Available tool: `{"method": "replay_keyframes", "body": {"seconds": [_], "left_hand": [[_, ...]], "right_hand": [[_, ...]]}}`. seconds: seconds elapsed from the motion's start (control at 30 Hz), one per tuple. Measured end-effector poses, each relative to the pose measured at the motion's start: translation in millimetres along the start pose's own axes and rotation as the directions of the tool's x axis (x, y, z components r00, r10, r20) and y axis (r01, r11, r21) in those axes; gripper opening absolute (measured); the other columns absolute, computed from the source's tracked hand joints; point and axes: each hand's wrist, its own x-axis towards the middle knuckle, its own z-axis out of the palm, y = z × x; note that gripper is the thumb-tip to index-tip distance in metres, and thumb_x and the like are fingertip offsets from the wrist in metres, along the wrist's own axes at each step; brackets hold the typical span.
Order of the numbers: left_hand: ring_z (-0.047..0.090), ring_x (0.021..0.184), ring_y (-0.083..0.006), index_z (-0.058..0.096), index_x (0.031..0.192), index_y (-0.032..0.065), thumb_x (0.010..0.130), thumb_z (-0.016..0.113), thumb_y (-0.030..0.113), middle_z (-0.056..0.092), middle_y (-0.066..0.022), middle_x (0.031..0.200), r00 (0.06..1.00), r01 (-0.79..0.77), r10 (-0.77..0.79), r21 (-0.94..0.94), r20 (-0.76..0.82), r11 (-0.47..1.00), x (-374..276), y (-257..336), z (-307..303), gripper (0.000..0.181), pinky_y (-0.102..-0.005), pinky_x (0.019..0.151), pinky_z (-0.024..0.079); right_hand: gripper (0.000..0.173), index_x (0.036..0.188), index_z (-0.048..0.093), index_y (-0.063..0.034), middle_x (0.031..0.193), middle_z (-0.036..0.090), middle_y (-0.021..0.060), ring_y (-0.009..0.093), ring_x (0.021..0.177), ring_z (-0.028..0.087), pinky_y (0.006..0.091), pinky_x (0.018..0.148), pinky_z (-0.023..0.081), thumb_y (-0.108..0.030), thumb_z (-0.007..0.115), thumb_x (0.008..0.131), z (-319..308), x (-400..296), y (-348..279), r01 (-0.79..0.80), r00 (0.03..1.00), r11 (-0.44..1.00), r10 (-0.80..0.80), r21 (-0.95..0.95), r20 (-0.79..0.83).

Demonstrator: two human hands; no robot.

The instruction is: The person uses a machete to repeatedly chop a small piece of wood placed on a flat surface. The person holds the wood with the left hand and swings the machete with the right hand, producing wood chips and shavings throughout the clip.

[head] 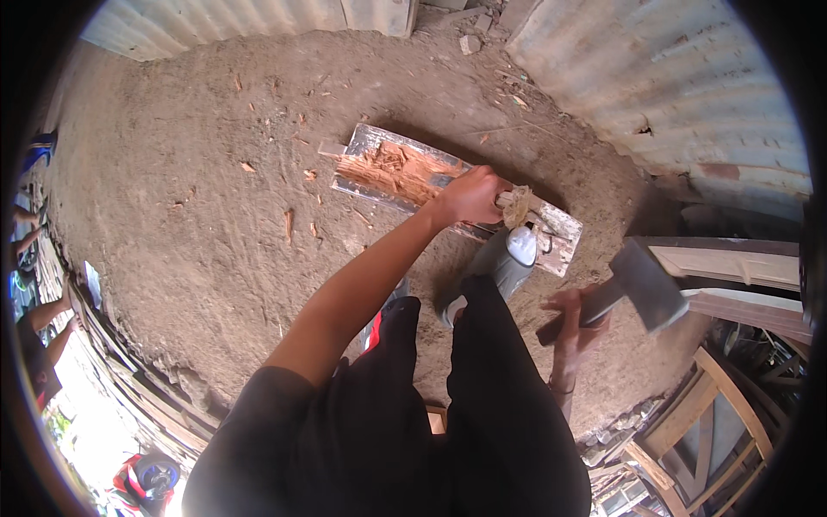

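A weathered plank (562, 226) lies on the dirt ground before me, its split reddish inner wood showing and flaking paint along its edges. My left hand (475, 196) is closed around a short wooden piece (506, 199) over the plank; a pale fibrous clump (519, 207) sits at its end. Bent nails (550, 244) stick out near the plank's right end. My shoe (510, 258) presses against the near side there. To the right, my right hand (585, 316) grips an axe (649, 284) by its handle, raised off the ground and slightly blurred.
Wood chips (289, 226) are scattered to the left. Corrugated metal sheets (665, 84) bound the far side. Wooden frames (704, 413) and boards (743, 258) stand on the right. At the left rim are another person's arms (52, 323) and a red motorcycle (145, 478).
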Motion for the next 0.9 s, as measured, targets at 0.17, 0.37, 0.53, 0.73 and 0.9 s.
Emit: {"method": "replay_keyframes", "body": {"seconds": [0.17,0.37,0.53,0.73,0.9], "left_hand": [[0.072,0.084,-0.0425,0.076,0.096,-0.0016,0.061,0.071,0.009,0.072,-0.0248,0.081,0.998,-0.066,0.067,0.064,-0.019,0.996,-3,2,5,0.037,-0.0476,0.078,0.058],[0.072,0.082,-0.0423,0.076,0.093,0.0013,0.062,0.072,0.012,0.072,-0.0234,0.080,0.993,-0.101,0.089,0.172,0.078,0.980,-4,-4,5,0.033,-0.0492,0.078,0.058],[0.072,0.089,-0.0426,0.079,0.106,0.0039,0.065,0.073,0.016,0.074,-0.0238,0.086,0.999,0.012,-0.007,0.126,-0.037,0.992,2,-2,-7,0.043,-0.0479,0.086,0.058],[0.071,0.099,-0.0431,0.078,0.111,0.0024,0.070,0.074,0.021,0.075,-0.0252,0.096,0.997,0.080,-0.081,0.103,0.014,0.991,3,3,-12,0.046,-0.0476,0.096,0.055],[0.071,0.098,-0.0443,0.077,0.111,0.0021,0.070,0.074,0.021,0.074,-0.0261,0.096,0.992,0.097,-0.107,0.136,0.064,0.986,-1,3,-9,0.046,-0.0486,0.095,0.056]], "right_hand": [[0.021,0.108,0.055,-0.0025,0.067,0.059,0.0039,0.010,0.047,0.055,0.0278,0.042,0.041,-0.003,0.072,0.095,14,-14,25,-0.292,0.946,0.956,0.284,0.028,0.159],[0.021,0.111,0.057,-0.0013,0.069,0.061,0.0038,0.010,0.047,0.054,0.0287,0.043,0.042,-0.004,0.071,0.095,32,-8,37,-0.287,0.896,0.951,0.309,-0.117,0.317],[0.017,0.110,0.053,-0.0015,0.062,0.054,0.0020,0.012,0.043,0.050,0.0282,0.039,0.040,-0.005,0.064,0.098,0,4,2,-0.388,0.912,0.902,0.346,0.189,0.219],[0.015,0.110,0.054,-0.0026,0.062,0.051,0.0013,0.012,0.046,0.051,0.0292,0.040,0.041,-0.008,0.063,0.099,25,5,-9,-0.509,0.853,0.842,0.465,0.180,0.239],[0.014,0.102,0.055,-0.0012,0.061,0.053,0.0022,0.012,0.042,0.049,0.0301,0.038,0.040,-0.012,0.064,0.100,32,-4,22,-0.399,0.866,0.914,0.400,-0.067,0.299]]}}
